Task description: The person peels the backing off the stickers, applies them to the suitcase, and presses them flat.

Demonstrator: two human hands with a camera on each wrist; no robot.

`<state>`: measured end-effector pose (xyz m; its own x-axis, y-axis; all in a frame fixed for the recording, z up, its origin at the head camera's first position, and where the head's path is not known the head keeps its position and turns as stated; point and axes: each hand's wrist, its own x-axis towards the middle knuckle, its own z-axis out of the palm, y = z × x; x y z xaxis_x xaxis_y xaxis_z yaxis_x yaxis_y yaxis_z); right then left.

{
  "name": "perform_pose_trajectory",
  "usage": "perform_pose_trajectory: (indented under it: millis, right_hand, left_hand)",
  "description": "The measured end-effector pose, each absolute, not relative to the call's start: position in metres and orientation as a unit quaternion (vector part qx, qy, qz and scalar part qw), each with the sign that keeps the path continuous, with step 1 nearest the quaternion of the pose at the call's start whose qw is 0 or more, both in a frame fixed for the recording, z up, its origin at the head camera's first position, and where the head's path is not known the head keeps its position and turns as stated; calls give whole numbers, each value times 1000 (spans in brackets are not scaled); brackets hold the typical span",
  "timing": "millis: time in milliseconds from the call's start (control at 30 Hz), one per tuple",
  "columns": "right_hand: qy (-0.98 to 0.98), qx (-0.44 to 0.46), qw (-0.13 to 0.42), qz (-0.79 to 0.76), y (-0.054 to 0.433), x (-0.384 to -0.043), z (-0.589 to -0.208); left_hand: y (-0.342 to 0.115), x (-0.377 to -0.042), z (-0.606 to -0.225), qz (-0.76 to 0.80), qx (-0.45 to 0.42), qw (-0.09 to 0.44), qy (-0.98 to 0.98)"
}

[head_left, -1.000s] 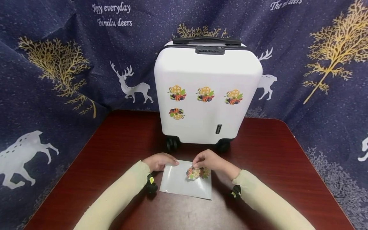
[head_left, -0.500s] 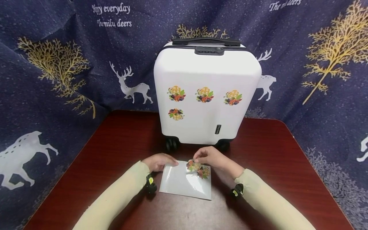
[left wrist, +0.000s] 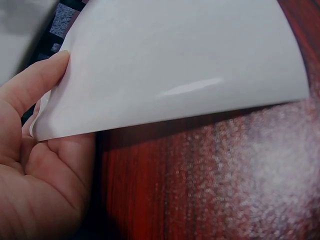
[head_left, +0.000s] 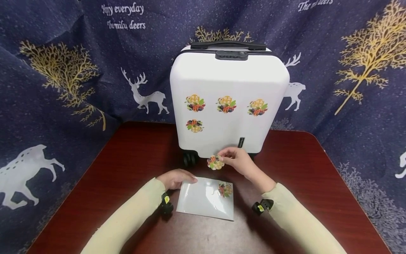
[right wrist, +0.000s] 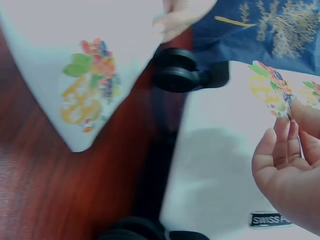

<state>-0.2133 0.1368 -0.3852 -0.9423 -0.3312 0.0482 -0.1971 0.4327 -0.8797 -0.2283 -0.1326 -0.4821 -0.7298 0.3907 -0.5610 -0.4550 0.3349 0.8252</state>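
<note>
My left hand [head_left: 176,179] grips the upper left corner of a glossy white backing sheet [head_left: 200,201], thumb on top and fingers beneath, as the left wrist view also shows. One fruit sticker [head_left: 225,189] lies on the sheet near its upper right corner. My right hand [head_left: 236,160] pinches a loose fruit sticker [head_left: 214,162] by its edge, in front of the suitcase's lower part. In the right wrist view this pinched sticker [right wrist: 270,89] stands out from the fingertips. The white suitcase [head_left: 215,137] bears a row of three fruit stickers and one more below the left one.
The suitcase stands upright on black wheels [head_left: 189,158] at the back of the dark red table [head_left: 142,151]. Behind it hangs a blue curtain [head_left: 146,46] with deer and trees. A small black name plate [right wrist: 270,219] sits low on the suitcase.
My right hand has peeled the sticker off the sheet and carried it up and away towards the suitcase. The other sticker stays on the sheet. My left hand keeps its place.
</note>
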Motion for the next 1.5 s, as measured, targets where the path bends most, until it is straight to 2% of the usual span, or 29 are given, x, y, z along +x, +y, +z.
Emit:
perform_pose_trajectory:
  millis: [1500]
  right_hand:
    - [819,-48,-68,-568,134,-227,-323]
  left_hand:
    - [-134,-227,-482,571,-7,365,735]
